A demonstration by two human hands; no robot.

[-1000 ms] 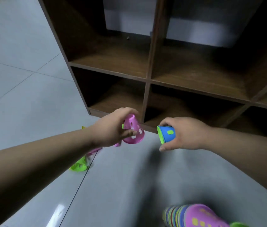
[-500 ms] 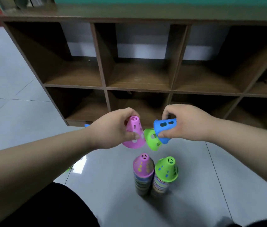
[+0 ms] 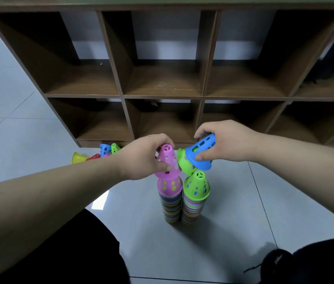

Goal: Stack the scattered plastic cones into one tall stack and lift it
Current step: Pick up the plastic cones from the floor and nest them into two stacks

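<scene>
Left hand [image 3: 141,157] pinches pink cone [image 3: 168,160] over left stack [image 3: 171,201] to seat it; right hand [image 3: 225,140] grips tilted blue cone [image 3: 200,153], ready.

Loose cones [image 3: 95,156] by shelf [image 3: 162,97] partly hidden behind L forearm [image 3: 59,191]; green cone [image 3: 184,163] mostly covered by blue cone [image 3: 201,152].

Head view, downward, close above hands [image 3: 141,156].

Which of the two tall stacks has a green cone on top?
The right stack; its top cone is green, while the left stack is capped in pink.
</scene>
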